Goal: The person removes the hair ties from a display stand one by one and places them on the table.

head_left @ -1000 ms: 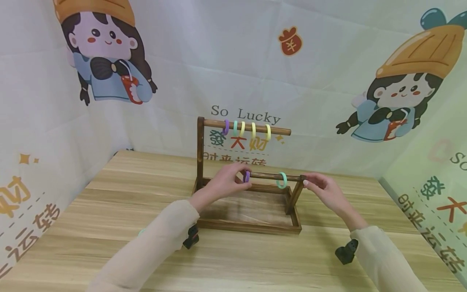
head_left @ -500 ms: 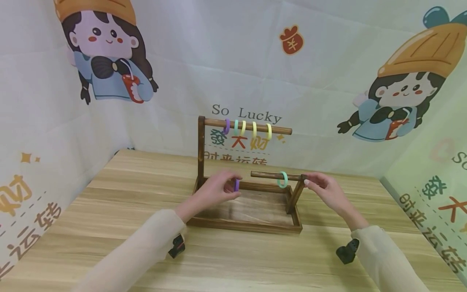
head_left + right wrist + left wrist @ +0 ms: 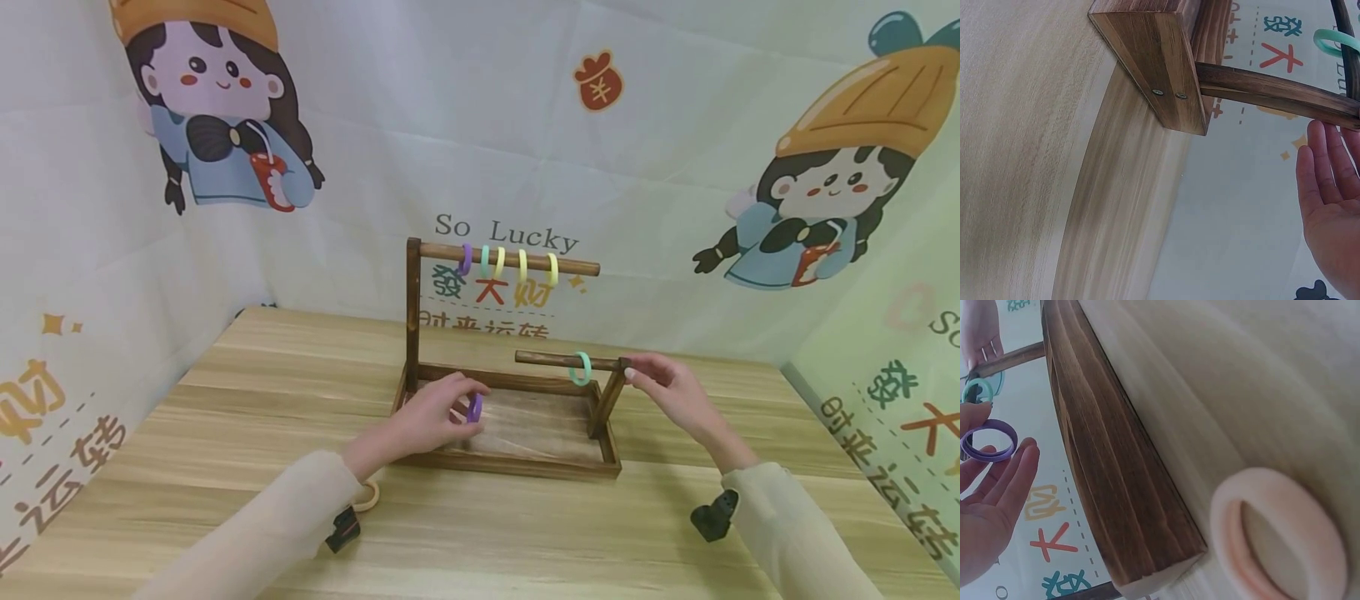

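Note:
Between thumb and fingers my left hand (image 3: 431, 417) pinches a purple ring (image 3: 475, 408), held over the left part of the wooden rack's tray (image 3: 540, 468). In the left wrist view the purple ring (image 3: 990, 456) stands off from the lower bar. A mint-green ring (image 3: 580, 368) hangs on that lower bar (image 3: 536, 359), whose left end is free. At the bar's right end, my right hand (image 3: 669, 393) grips the top of the short post with thumb and index finger; its other fingers (image 3: 1329, 159) extend beside the post in the right wrist view.
Above, the rack's upper bar (image 3: 581, 267) carries a purple ring (image 3: 466, 260), a mint ring (image 3: 484, 262) and several yellow rings (image 3: 522, 267). A peach ring (image 3: 367, 497) lies on the table (image 3: 480, 542) in front of the tray, near the left wrist. Printed cloth (image 3: 450, 125) hangs behind.
My left hand has drawn the purple ring leftward off the lower bar's free end, then lowered it toward the tray. The peach ring has come into view. My right hand stays in place.

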{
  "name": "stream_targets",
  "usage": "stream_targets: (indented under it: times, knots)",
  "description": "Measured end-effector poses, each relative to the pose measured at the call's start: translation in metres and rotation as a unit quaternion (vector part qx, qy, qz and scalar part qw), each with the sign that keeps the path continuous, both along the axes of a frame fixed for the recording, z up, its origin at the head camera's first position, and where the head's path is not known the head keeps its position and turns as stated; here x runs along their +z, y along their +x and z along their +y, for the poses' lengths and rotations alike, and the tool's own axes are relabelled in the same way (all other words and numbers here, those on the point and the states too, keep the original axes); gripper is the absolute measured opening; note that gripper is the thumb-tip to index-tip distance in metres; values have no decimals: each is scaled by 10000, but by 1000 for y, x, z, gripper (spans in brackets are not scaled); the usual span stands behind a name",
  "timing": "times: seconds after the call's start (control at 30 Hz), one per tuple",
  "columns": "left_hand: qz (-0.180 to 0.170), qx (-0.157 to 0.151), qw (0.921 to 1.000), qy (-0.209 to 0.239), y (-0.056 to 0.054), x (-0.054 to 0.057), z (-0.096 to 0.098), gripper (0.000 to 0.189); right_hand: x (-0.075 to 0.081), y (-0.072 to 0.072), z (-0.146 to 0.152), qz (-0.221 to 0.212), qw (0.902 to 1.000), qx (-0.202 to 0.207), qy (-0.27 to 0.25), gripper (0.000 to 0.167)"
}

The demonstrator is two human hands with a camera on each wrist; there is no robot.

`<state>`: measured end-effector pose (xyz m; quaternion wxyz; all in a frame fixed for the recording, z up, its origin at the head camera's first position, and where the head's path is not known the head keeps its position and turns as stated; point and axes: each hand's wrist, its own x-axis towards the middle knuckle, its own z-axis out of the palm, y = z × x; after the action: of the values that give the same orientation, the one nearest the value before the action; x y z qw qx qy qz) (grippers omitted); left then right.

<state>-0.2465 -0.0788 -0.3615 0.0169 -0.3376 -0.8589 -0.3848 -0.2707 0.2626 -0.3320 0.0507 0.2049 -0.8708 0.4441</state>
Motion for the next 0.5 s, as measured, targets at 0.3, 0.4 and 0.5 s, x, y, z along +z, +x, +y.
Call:
stream_targets:
  times: [0.3, 0.4, 0.5]
  knots:
    - [17, -338, 9993, -165, 12, -4, -4, 41, 1, 1, -2, -126, 9999, -85, 31, 42]
    - [65, -424, 9988, -253, 15, -4, -7, 43, 1, 1, -1, -106, 9999, -90, 37, 42]
    - [103, -481, 9982, -329, 18, -5, -10, 43, 0, 0, -1, -92, 9999, -74, 30, 41]
